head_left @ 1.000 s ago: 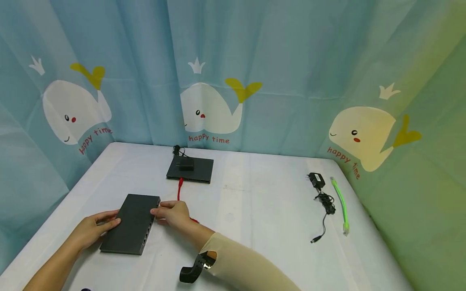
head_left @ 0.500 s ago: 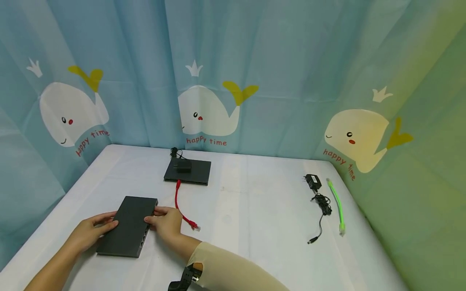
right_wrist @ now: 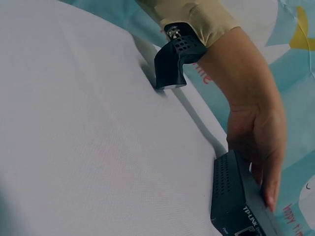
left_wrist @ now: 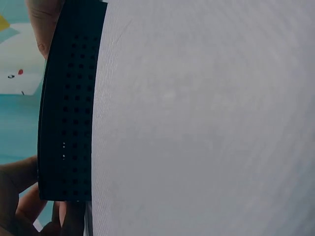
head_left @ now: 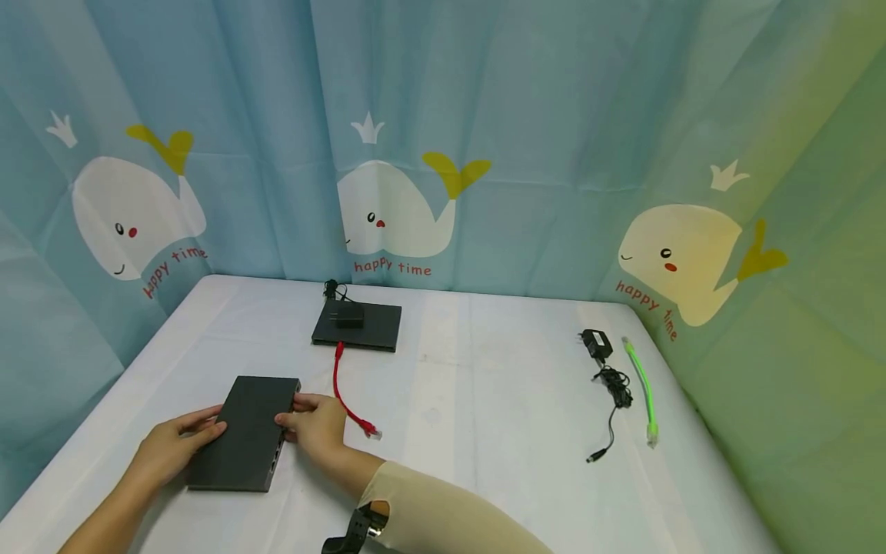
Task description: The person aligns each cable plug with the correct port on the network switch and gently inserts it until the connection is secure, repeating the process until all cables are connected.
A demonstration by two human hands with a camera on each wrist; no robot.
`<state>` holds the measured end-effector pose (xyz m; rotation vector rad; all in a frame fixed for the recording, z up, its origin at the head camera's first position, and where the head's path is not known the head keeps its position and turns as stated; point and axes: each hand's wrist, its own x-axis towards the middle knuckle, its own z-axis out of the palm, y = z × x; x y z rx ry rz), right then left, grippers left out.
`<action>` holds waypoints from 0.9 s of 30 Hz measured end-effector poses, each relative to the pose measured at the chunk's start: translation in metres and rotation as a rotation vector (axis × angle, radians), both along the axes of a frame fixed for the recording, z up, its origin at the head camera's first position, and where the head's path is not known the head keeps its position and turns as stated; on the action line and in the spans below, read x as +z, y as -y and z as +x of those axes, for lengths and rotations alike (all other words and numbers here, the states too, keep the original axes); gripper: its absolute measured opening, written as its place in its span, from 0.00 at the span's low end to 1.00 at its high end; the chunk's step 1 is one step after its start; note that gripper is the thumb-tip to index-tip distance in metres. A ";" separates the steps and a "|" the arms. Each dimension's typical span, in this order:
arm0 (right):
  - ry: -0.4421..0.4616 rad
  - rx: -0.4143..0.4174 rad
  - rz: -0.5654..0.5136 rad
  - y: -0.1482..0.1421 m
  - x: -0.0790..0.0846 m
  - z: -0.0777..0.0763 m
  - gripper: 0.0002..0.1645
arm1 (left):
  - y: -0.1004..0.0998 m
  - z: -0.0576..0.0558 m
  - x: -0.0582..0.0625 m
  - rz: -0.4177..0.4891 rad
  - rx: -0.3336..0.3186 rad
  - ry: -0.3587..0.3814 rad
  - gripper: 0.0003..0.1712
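A flat black TP-LINK network switch [head_left: 242,438] lies near the front left of the table, between both hands. My left hand [head_left: 169,448] grips its left side, thumb on the top face. At the right edge, by the row of ports, my right hand [head_left: 318,427] pinches it with the thumb on top. In the left wrist view, the switch [left_wrist: 69,113] shows its side of vent holes, with fingers at both ends. The right wrist view has the switch [right_wrist: 229,189] at the bottom, the right hand [right_wrist: 258,132] reaching over it. Fingers underneath are mostly hidden.
Farther back lies a second black switch [head_left: 381,323] with a power adapter [head_left: 348,315] on top. A red network cable [head_left: 336,381] runs from its front edge, other end loose. At right lie another corded adapter [head_left: 597,344] and a green network cable [head_left: 644,392].
My right hand has shifted slightly left and nearer along the switch's edge, uncovering the red cable's loose end. Over the last half second, the hands and switch have barely moved.
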<state>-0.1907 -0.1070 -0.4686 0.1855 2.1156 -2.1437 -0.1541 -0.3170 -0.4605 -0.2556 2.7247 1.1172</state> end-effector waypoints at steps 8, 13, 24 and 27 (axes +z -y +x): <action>-0.005 0.051 0.011 -0.003 0.003 0.003 0.24 | -0.003 0.004 0.000 0.017 0.025 0.015 0.41; -0.003 0.055 0.020 -0.005 0.001 0.001 0.22 | -0.006 0.005 0.002 0.023 0.026 0.027 0.41; -0.008 0.089 0.083 -0.009 0.005 -0.002 0.18 | -0.013 0.008 0.002 -0.025 0.052 -0.021 0.39; -0.008 0.096 0.105 -0.010 0.005 -0.002 0.17 | -0.014 0.009 0.001 -0.036 0.053 -0.028 0.39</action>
